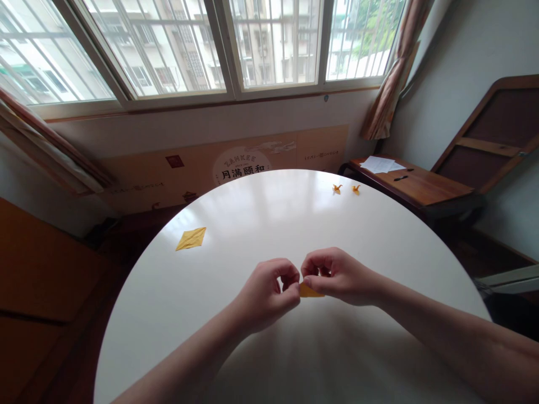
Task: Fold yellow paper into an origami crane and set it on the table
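Note:
Both of my hands meet over the middle of a round white table [261, 224]. My left hand [267, 292] and my right hand [337, 276] are each closed in a pinch on a small folded piece of yellow paper [310, 291], most of which is hidden by my fingers. A flat yellow paper square [191, 238] lies on the table to the left, apart from my hands. Two small folded yellow paper figures [337, 188] [356, 189] stand near the far right edge of the table.
A low wooden bench [421, 185] with white sheets of paper [381, 164] stands at the right, by a leaning wooden frame [492, 134]. Barred windows and curtains fill the far wall. Dark floor surrounds the table.

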Demonstrator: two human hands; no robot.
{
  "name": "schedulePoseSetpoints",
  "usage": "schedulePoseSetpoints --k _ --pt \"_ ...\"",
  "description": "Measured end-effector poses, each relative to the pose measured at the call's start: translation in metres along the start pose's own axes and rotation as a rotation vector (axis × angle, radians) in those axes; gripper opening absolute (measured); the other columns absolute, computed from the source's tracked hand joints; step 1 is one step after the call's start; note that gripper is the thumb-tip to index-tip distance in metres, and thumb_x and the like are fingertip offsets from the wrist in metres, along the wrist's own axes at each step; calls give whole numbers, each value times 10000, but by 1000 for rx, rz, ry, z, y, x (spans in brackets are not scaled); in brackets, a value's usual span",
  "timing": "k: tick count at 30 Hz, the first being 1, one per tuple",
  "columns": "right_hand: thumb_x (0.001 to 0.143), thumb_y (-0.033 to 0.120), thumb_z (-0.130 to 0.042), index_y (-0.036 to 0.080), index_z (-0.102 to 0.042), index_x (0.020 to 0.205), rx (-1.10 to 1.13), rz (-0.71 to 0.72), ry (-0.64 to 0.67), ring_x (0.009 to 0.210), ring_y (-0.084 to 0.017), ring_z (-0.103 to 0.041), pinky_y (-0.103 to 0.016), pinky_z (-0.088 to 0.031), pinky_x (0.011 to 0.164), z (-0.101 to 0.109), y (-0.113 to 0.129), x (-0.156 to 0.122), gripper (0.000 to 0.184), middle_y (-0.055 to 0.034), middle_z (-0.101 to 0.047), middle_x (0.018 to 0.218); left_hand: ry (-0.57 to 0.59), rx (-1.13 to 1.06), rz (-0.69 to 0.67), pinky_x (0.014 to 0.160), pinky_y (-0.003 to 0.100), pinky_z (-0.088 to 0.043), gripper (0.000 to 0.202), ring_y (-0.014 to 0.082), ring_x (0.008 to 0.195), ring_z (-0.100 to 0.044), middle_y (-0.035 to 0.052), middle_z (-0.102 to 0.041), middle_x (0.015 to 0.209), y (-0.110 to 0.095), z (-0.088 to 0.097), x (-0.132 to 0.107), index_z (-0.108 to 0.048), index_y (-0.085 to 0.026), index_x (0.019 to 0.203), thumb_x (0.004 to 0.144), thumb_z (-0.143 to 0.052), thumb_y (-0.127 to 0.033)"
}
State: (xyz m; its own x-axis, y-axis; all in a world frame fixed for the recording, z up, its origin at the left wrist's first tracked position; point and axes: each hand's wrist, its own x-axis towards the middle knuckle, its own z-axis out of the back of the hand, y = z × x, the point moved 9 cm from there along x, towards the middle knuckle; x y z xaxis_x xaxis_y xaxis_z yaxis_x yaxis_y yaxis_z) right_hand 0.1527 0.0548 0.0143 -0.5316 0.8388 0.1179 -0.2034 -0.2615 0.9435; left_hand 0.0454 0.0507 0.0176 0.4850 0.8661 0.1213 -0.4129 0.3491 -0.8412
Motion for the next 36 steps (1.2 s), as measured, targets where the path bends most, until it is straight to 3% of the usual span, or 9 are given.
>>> schedulePoseSetpoints --k 6,11,16,21,27,32,36 --pt "807 188 -628 146 -633 739 122 -29 -39 578 -97 -476 -211 -363 520 18 -9 3 80 21 -563 639 -7 -27 36 508 191 -337 76 86 571 -424 -37 -508 616 6 9 4 -546 -162 648 702 -517 -117" --pt "822 279 -671 150 -631 763 214 -52 -128 617 -113 -509 -224 -384 554 34 -19 6 147 12 -574 673 -106 -118 49 508 197 -348 113 100 596 -441 -24 -506 646 13 21 6 -554 -165 692 795 -560 -211" --pt "831 311 -677 146 -640 787 242 -84 -114 648 -129 -525 -244 -408 585 19 -22 5 174 -3 -590 699 -100 -195 84 484 205 -359 257 97 524 -459 -24 -563 637 15 12 4 -653 -163 937 887 -570 -401" --pt "844 358 -675 147 -642 807 235 -71 -78 693 -145 -550 -254 -426 617 8 -21 5 217 -15 -607 736 -86 -177 166 460 203 -329 299 85 470 -434 -23 -552 569 20 6 3 -652 -151 738 860 -599 -419" --pt "850 359 -672 152 -668 850 40 -32 -24 695 -145 -542 -249 -415 604 9 -12 5 207 -23 -625 759 -77 -83 182 492 211 -345 336 109 538 -461 -10 -559 567 24 11 5 -610 -154 618 795 -671 -432" --pt "836 298 -669 148 -668 831 -17 -39 60 640 -119 -501 -229 -371 560 1 -9 4 151 -11 -613 744 -17 -127 202 486 207 -337 354 105 534 -444 -14 -559 555 27 4 5 -619 -150 605 754 -721 -455" --pt "817 274 -653 147 -620 785 76 -65 116 640 -115 -479 -223 -363 557 -7 -13 4 135 9 -557 713 28 -187 233 458 202 -314 359 88 476 -424 -23 -555 529 26 -3 3 -620 -147 612 743 -732 -462"
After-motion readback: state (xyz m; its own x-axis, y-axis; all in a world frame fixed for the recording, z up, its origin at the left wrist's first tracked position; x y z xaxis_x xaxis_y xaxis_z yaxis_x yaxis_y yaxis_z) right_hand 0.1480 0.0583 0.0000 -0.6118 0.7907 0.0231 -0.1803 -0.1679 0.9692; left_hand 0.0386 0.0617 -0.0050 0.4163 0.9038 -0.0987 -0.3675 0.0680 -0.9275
